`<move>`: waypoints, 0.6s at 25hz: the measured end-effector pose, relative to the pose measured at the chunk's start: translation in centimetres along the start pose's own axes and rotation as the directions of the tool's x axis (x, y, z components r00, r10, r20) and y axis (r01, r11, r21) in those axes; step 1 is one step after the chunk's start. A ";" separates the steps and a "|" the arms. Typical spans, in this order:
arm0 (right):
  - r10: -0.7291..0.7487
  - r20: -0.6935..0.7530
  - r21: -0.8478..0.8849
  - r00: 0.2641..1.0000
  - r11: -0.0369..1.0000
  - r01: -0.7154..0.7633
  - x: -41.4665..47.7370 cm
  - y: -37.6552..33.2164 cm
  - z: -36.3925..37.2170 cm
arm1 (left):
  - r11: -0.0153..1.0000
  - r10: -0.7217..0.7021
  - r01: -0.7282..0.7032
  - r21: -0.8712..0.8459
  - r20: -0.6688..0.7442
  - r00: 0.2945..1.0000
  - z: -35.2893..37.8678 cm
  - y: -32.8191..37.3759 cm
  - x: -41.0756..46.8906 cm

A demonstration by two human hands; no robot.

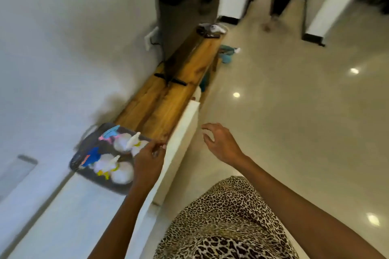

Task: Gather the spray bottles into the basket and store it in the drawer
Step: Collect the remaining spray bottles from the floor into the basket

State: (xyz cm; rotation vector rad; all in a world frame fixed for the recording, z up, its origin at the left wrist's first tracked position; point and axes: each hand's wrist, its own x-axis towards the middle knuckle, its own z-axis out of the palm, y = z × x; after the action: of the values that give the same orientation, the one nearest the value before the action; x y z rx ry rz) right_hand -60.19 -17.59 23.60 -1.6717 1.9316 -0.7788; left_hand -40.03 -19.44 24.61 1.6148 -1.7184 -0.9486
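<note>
A dark grey basket (89, 140) sits on the white cabinet top (69, 212) at the left, holding several white spray bottles (123, 143) with yellow, blue and pink triggers. My left hand (148, 160) is at the basket's near right rim, fingers curled on or just over its edge; the blur hides the contact. My right hand (221, 143) hovers open in the air over the floor, to the right of the cabinet's front edge, holding nothing. No drawer shows in this view.
A long wooden TV bench (168, 99) runs away from the white cabinet along the wall, with a dark TV (181, 10) on it. Small items lie at its far end. Glossy beige floor (294, 111) spreads to the right. Someone's legs stand in the doorway far back.
</note>
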 end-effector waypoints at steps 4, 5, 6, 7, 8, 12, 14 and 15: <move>0.288 -0.164 0.077 0.943 0.957 -0.279 -7.1 6.9 -6.4 | 0.982 0.184 -0.186 -0.023 0.299 0.936 8.6 6.1 -0.9; 0.354 -0.210 0.104 0.911 0.935 -0.340 -9.5 8.7 -8.0 | 0.975 0.217 -0.219 -0.038 0.367 0.905 11.0 7.6 -1.8; 0.415 -0.254 0.128 0.874 0.910 -0.395 -12.0 10.5 -9.5 | 0.966 0.250 -0.253 -0.051 0.426 0.870 13.4 9.2 -3.1; 0.470 -0.292 0.154 0.833 0.883 -0.444 -14.7 12.3 -10.8 | 0.955 0.285 -0.289 -0.066 0.478 0.831 15.8 10.7 -4.6; 0.519 -0.323 0.181 0.792 0.855 -0.486 -17.3 14.0 -12.1 | 0.943 0.316 -0.321 -0.083 0.522 0.793 18.1 12.1 -6.2; 0.672 -0.369 0.294 0.643 0.740 -0.605 -27.9 19.9 -16.1 | 0.922 0.356 -0.368 -0.123 0.647 0.675 26.5 16.0 -14.2; 0.732 -0.373 0.339 0.570 0.679 -0.651 -33.8 23.2 -17.8 | 0.917 0.352 -0.379 -0.124 0.698 0.623 30.7 17.5 -19.2; 0.758 -0.380 0.362 0.530 0.649 -0.669 -36.8 24.8 -18.5 | 0.914 0.350 -0.385 -0.127 0.725 0.593 32.7 18.2 -21.8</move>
State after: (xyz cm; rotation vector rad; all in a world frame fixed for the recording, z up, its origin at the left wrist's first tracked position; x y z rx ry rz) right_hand -85.03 23.32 19.53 -0.4162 2.5236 -1.0373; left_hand -75.18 5.71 21.96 0.8206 -2.4981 -1.4700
